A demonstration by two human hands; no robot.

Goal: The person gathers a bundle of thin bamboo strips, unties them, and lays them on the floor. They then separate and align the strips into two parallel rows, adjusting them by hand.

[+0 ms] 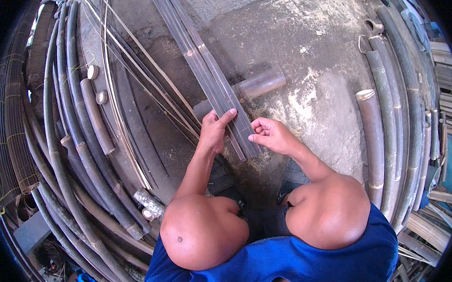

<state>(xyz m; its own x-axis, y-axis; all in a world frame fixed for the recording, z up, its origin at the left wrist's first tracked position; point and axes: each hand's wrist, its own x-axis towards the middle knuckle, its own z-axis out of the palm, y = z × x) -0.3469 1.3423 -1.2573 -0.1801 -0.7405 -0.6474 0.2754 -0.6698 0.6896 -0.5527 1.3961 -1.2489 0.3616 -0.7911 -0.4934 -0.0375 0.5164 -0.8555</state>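
Several long, flat, dark bamboo strips [201, 53] lie side by side and slant from the far edge of the view down toward me. My left hand [215, 131] is closed on them near their close end, its thumb pressed on the top face and its fingers hidden below. At the right edge of the same strips is my right hand [272, 134], with curled fingers and the thumb touching the outermost strip in a pinch. Under the strips, a short thick bamboo piece [263, 84] lies crosswise on the ground.
Thin split bamboo lengths [143, 68] lie on the ground to the left. Long bamboo poles [79, 113] are stacked farther left, with more poles [385, 107] along the right. Pale shavings [306, 103] are scattered over the rough floor [266, 26]. My bent knees [203, 234] are close below my hands.
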